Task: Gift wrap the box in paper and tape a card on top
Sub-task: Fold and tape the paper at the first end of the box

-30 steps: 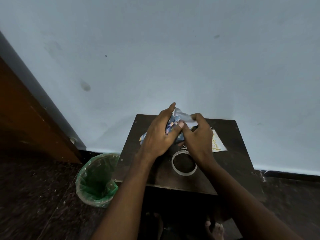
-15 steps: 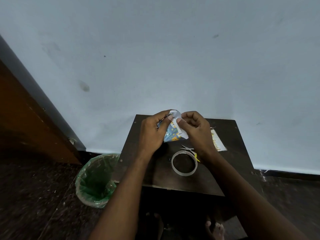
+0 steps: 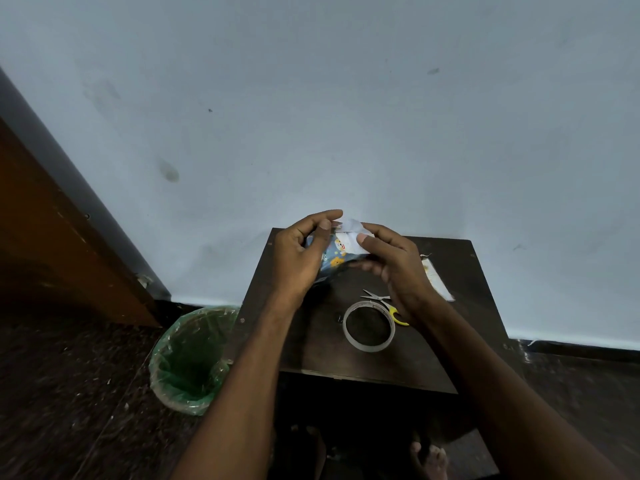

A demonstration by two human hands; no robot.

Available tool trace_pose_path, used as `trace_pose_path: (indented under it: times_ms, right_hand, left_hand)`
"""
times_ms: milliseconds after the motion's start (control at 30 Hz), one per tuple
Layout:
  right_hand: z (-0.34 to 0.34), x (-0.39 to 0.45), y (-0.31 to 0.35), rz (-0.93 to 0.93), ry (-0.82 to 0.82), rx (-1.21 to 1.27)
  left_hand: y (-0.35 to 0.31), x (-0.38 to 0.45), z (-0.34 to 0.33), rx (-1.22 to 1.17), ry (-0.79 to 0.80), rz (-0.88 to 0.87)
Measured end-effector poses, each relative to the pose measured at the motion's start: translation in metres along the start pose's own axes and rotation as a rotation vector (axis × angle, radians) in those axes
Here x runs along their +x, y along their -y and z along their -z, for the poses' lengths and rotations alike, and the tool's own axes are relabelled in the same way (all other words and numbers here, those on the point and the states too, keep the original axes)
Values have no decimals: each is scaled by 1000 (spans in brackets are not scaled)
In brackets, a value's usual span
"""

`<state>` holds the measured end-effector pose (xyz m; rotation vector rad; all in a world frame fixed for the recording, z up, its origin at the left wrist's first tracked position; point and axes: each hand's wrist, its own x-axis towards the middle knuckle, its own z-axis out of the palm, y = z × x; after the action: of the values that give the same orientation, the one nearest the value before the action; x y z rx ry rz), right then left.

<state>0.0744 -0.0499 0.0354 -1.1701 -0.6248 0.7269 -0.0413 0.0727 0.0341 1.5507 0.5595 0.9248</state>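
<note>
A small box wrapped in blue cartoon-print paper [image 3: 336,255] is held up above the far part of the dark wooden table [image 3: 311,344]. My left hand [image 3: 301,254] grips its left side, thumb on the paper. My right hand [image 3: 394,268] holds the right side, its thumb pressing a white flap of paper at the top. The box itself is hidden under the paper. A white card [image 3: 437,278] with yellow writing lies on the table to the right, partly behind my right wrist.
A roll of clear tape [image 3: 369,326] lies in the middle of the table, with small yellow-handled scissors [image 3: 384,303] just beyond it. A bin lined with green plastic [image 3: 188,358] stands on the floor at the table's left. A pale wall rises right behind the table.
Both hands have lifted the wrapped box off the table and turned it. The scissors, covered a second ago, now show beside the tape roll.
</note>
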Motion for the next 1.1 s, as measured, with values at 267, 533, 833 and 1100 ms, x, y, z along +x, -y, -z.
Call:
trace_pose_path:
  times_ms: [267,533,833,1100]
  right_hand:
    - [2,3,5,-122,-32,192]
    - [-1,-1,-10,-64,-51,36]
    - [-11,-4,-16,-85,-134,28]
    - [-23,-11,-16,-72,-131,41]
  left_hand:
    - [-3,3,13,52,122,-27]
    - [-9,-3,8,40,180,32]
    - [-8,-5,4,76,170,62]
    - [-16,-9,-2,-18,199,90]
